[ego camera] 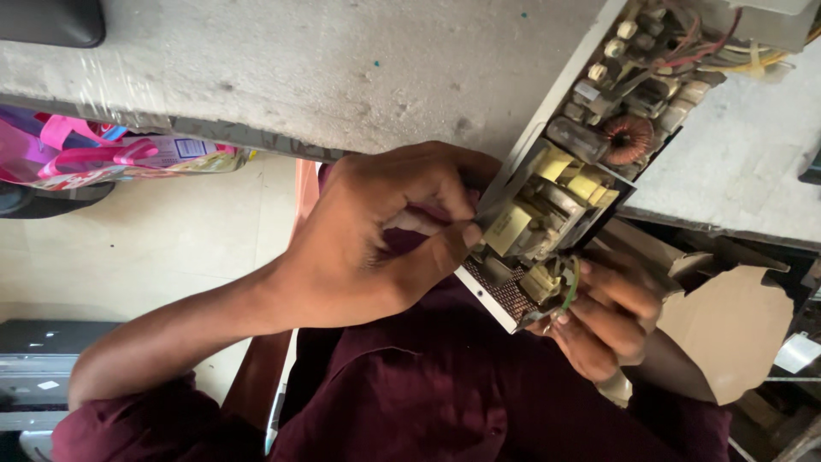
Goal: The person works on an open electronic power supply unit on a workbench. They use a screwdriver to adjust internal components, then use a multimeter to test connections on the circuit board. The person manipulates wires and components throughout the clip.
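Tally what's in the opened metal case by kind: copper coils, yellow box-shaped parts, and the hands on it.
Copper coil: 1
Yellow box-shaped parts: about 4
Hands on the metal case: 2, left hand and right hand
Total: about 7

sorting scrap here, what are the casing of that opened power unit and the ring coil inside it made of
The casing looks like bare sheet metal: thin, pale grey, with a perforated vent panel near the hands. The ring coil appears to be copper wire, reddish-brown and glossy, wound around a core I cannot identify.
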